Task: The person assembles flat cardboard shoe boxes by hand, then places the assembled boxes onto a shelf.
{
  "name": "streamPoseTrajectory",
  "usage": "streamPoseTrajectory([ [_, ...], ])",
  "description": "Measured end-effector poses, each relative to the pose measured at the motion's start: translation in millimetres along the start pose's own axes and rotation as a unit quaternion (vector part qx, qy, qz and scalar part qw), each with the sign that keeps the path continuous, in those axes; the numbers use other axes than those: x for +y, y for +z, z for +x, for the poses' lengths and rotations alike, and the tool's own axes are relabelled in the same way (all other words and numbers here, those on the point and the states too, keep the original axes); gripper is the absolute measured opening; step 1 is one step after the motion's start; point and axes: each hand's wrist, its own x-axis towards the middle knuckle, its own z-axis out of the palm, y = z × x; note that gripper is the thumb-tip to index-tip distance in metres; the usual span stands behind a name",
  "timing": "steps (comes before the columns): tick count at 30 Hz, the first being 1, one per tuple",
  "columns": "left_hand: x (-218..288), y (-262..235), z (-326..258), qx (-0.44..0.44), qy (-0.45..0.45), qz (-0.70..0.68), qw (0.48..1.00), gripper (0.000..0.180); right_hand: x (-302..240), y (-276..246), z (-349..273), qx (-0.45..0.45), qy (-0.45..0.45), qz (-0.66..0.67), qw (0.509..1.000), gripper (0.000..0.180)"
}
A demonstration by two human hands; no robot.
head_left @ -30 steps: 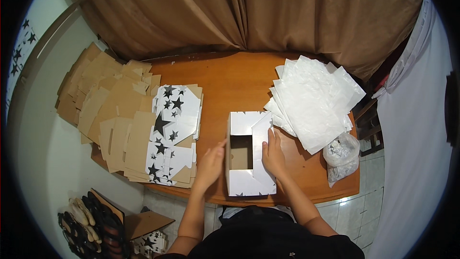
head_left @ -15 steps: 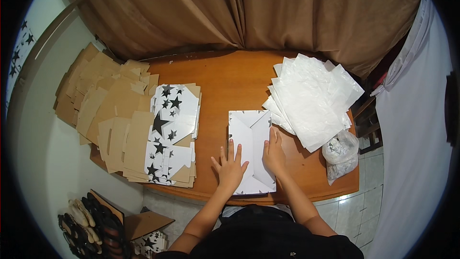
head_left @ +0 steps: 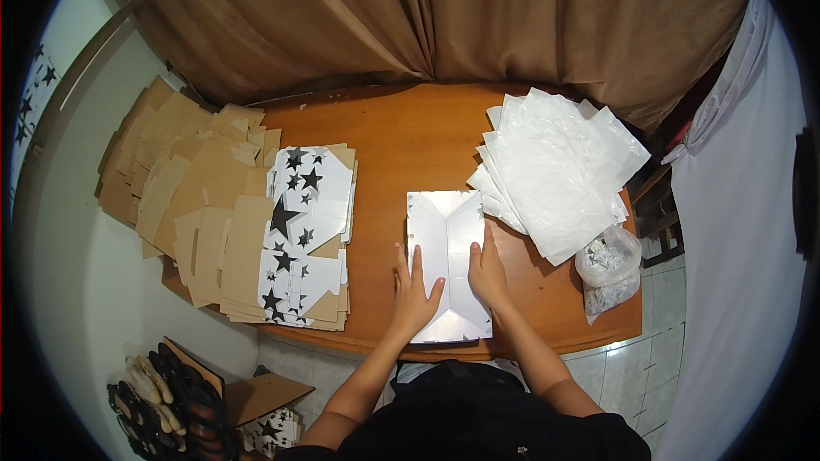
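A white cardboard box [head_left: 448, 222] with small dark marks along its edges lies lengthwise near the front of the wooden table. Its upper flaps are folded flat and meet along a middle seam. My left hand [head_left: 413, 303] grips its left side, thumb and a finger on the top and another finger down along the edge. On the opposite side my right hand [head_left: 487, 277] holds the right edge, fingers along the side wall and mostly hidden. The box's underside is out of sight.
Flat brown cardboard pieces [head_left: 205, 179] pile up at left, beside white star-printed sheets [head_left: 286, 213]. White plastic sheets [head_left: 551, 171] are stacked at right, near a clear bag [head_left: 611, 269] of small silvery things on the table's [head_left: 384, 145] right edge. Shoes [head_left: 162, 393] stand lower left.
My left hand's spread fingers have drawn together at the box's left edge. The flaps now lie flatter, meeting at the seam. My right hand stays at the right edge.
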Motion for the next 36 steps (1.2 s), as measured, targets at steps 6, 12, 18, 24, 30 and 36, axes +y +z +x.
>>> streamPoseTrajectory([
  [6, -2, -8, 20, 0.013, -0.136, -0.081, 0.987, 0.067, -5, -6, 8, -0.043, 0.048, 0.040, 0.997, 0.057],
  [12, -4, -58, 84, 0.091, -0.116, -0.239, 0.960, 0.051, -31, -12, 44, 0.000, -0.144, 0.063, 0.987, 0.057],
  [18, 9, -103, 108, 0.143, -0.015, -0.367, 0.919, 0.050, -50, -26, 78, 0.000, -0.194, 0.246, 0.950, 0.053],
  [24, -62, -47, 64, 0.133, -0.051, -0.235, 0.962, 0.049, 8, -9, 67, -0.019, -0.154, 0.171, 0.973, 0.028],
  [30, -32, -34, 8, 0.087, 0.029, -0.164, 0.982, 0.053, 60, -13, 34, -0.056, -0.119, 0.173, 0.976, 0.021],
  [36, -55, -10, -38, -0.036, -0.004, -0.104, 0.994, 0.053, 54, -34, 17, -0.143, -0.044, 0.037, 0.988, 0.019],
])
